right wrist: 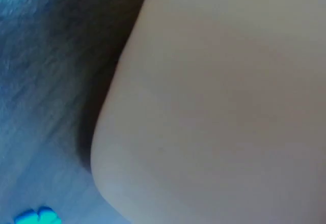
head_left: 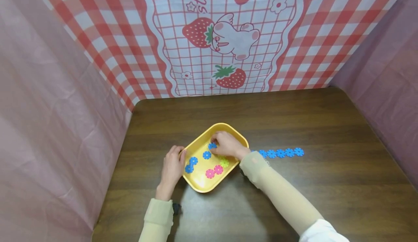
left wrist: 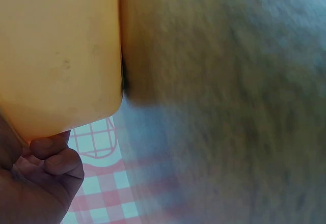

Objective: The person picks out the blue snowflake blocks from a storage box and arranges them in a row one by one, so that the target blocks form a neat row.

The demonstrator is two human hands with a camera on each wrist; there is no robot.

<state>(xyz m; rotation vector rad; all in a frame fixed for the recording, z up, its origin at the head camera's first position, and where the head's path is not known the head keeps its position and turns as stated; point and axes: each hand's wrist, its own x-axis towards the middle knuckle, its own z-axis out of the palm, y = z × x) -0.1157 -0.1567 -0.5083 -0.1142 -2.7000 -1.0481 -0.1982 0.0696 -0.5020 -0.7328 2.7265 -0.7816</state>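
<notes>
A yellow plastic tray (head_left: pixel 200 184) stands at an angle on the table. My left hand (head_left: pixel 172 164) grips its left rim; in the left wrist view the curled fingers (left wrist: pixel 61 160) sit at the edge of the tray's outer wall (left wrist: pixel 61 61). Reaching into the tray from the right, my right hand (head_left: pixel 226 144) pinches a blue notched plastic disc (head_left: pixel 212 146) between thumb and fingers. Other blue discs (head_left: pixel 207 155) lie in the tray, along with two pink discs (head_left: pixel 214 171) and a yellow-green disc (head_left: pixel 224 162) near the right forearm. In the right wrist view the tray wall (right wrist: pixel 214 107) hides the hand.
To the right of the tray, several blue discs (head_left: pixel 281 153) form a straight row on the brown wooden table (head_left: pixel 310 195); the right wrist partly covers the row's near end. A red-and-white checked strawberry cloth (head_left: pixel 209 64) hangs behind, with pinkish curtains (head_left: pixel 62 107) at both sides.
</notes>
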